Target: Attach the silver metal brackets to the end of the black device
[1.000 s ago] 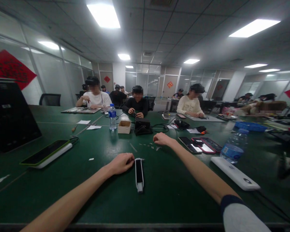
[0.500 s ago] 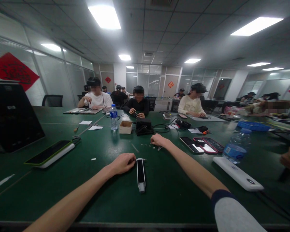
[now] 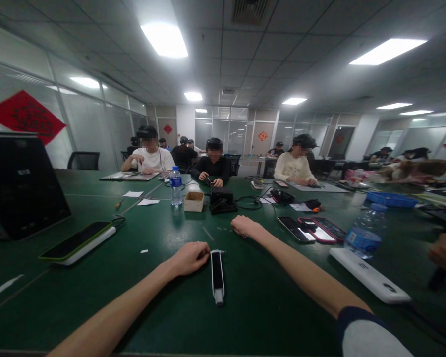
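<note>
Just beside the black-and-white handheld device, the left hand rests with fingers loosely curled; beyond the device, the right hand lies curled by tiny metal parts, and I can't tell whether either hand holds anything

A dark green tabletop carries a clear plastic water bottle with a blue label, just beside a long white power bank. Black smartphones, some in red cases, lie nearby. Farther off, a small open cardboard box sits beside a black boxy unit, perhaps a soldering station. A shallow blue plastic tray rests toward the right, and seated co-workers face this way. A red diamond-shaped paper hangs on the glass wall.
</note>
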Action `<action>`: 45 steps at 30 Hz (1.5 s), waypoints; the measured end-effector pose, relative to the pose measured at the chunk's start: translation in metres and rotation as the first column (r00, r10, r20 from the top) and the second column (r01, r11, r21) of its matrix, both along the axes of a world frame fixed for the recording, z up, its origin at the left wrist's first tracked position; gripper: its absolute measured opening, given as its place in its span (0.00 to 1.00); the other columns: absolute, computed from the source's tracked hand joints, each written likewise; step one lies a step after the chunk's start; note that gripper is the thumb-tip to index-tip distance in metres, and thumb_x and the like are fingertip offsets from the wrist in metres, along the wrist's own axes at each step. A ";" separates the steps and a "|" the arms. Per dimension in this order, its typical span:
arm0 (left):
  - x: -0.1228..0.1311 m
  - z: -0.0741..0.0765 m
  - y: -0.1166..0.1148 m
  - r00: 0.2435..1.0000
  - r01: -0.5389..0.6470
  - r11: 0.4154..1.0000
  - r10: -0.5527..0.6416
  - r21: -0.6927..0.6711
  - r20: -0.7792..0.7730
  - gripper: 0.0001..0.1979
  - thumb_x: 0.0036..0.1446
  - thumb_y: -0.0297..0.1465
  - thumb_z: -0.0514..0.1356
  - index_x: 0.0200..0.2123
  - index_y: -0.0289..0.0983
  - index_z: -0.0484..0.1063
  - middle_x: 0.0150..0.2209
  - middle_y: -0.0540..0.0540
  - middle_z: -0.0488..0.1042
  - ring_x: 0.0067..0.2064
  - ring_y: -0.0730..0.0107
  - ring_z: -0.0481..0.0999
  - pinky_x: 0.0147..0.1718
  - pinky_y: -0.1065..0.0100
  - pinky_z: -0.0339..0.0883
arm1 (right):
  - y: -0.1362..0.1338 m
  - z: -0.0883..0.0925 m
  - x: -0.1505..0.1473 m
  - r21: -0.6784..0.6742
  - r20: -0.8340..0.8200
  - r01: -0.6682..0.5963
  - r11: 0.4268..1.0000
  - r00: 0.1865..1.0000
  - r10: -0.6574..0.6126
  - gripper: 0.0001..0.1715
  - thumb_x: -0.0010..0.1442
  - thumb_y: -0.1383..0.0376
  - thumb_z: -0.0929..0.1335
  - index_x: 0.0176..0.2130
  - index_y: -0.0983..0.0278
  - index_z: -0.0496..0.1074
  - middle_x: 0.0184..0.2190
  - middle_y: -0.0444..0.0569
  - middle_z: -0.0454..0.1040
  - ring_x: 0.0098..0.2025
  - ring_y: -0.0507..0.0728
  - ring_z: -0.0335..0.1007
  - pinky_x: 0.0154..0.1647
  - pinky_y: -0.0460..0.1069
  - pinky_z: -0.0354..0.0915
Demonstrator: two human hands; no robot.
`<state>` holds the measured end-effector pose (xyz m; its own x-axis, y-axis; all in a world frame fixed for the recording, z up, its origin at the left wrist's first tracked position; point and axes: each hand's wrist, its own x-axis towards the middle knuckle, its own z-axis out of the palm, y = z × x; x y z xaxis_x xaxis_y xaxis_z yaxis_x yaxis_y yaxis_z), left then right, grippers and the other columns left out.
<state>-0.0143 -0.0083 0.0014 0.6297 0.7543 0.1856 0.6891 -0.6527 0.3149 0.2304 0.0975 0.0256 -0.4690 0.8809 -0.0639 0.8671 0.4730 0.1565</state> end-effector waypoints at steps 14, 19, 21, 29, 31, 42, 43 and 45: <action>0.002 0.000 -0.001 1.000 -0.001 0.999 0.001 0.042 -0.006 0.06 0.59 0.29 0.53 0.37 0.37 0.69 0.30 0.48 0.73 0.31 0.68 0.71 0.31 0.69 0.62 | -0.027 0.006 0.007 0.102 -0.089 0.021 0.995 0.996 -0.012 0.12 0.62 0.68 0.61 0.41 0.68 0.73 0.41 0.59 0.75 0.43 0.61 0.72 0.42 0.49 0.62; 0.002 0.004 -0.002 1.000 0.001 0.998 -0.001 0.055 -0.006 0.06 0.60 0.31 0.54 0.38 0.37 0.69 0.31 0.48 0.73 0.31 0.68 0.72 0.31 0.69 0.63 | -0.058 0.005 -0.010 0.128 -0.355 -0.070 0.989 0.928 0.112 0.09 0.63 0.66 0.62 0.39 0.67 0.70 0.37 0.54 0.75 0.38 0.55 0.70 0.38 0.46 0.60; 0.001 0.005 -0.003 1.000 -0.003 0.998 0.003 0.062 -0.001 0.07 0.60 0.32 0.54 0.39 0.37 0.69 0.32 0.48 0.73 0.32 0.68 0.72 0.32 0.69 0.63 | -0.069 0.002 -0.016 0.101 -0.455 -0.143 0.985 0.874 0.173 0.09 0.64 0.66 0.61 0.39 0.67 0.69 0.36 0.52 0.74 0.35 0.53 0.69 0.36 0.45 0.60; 0.002 0.002 -0.002 1.000 0.011 0.997 -0.010 0.082 -0.013 0.06 0.59 0.30 0.55 0.38 0.36 0.70 0.33 0.47 0.74 0.33 0.67 0.73 0.32 0.69 0.63 | -0.094 -0.021 -0.008 0.057 -0.649 -0.155 0.986 0.745 0.154 0.08 0.61 0.67 0.64 0.36 0.67 0.72 0.34 0.50 0.74 0.34 0.53 0.68 0.35 0.46 0.63; 0.002 0.001 -0.001 1.000 0.008 0.996 -0.006 0.087 -0.014 0.06 0.60 0.30 0.54 0.37 0.36 0.69 0.33 0.47 0.74 0.32 0.67 0.72 0.32 0.69 0.63 | -0.099 -0.023 -0.004 0.016 -0.697 -0.154 0.988 0.706 0.122 0.08 0.60 0.66 0.65 0.36 0.67 0.73 0.34 0.49 0.75 0.33 0.52 0.69 0.34 0.46 0.64; 0.001 -0.003 0.000 1.000 0.008 0.998 -0.008 0.060 0.003 0.07 0.61 0.30 0.52 0.37 0.37 0.69 0.33 0.47 0.73 0.33 0.68 0.72 0.32 0.69 0.62 | -0.106 -0.025 -0.003 -0.072 -0.805 -0.175 0.982 0.592 0.046 0.08 0.57 0.64 0.67 0.35 0.65 0.76 0.33 0.46 0.77 0.33 0.52 0.71 0.35 0.46 0.66; 0.001 -0.002 0.000 1.000 0.003 0.998 -0.003 0.059 0.007 0.07 0.61 0.30 0.52 0.37 0.37 0.69 0.33 0.47 0.73 0.33 0.68 0.72 0.33 0.69 0.62 | -0.105 -0.026 -0.003 -0.077 -0.809 -0.169 0.983 0.587 0.037 0.08 0.57 0.64 0.68 0.35 0.65 0.76 0.32 0.46 0.77 0.33 0.52 0.71 0.35 0.46 0.66; 0.002 0.000 -0.002 1.000 -0.005 0.999 0.005 0.052 0.007 0.07 0.61 0.30 0.52 0.37 0.37 0.69 0.33 0.47 0.73 0.33 0.68 0.72 0.33 0.69 0.62 | -0.105 -0.027 -0.003 -0.098 -0.817 -0.157 0.983 0.577 0.011 0.08 0.56 0.64 0.68 0.34 0.65 0.76 0.32 0.46 0.76 0.33 0.52 0.71 0.34 0.46 0.66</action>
<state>-0.0127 -0.0099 0.0012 0.6248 0.7466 0.2286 0.6902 -0.6650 0.2854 0.2275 -0.0073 -0.0011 -0.4603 0.8486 0.2607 0.5512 0.5034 -0.6654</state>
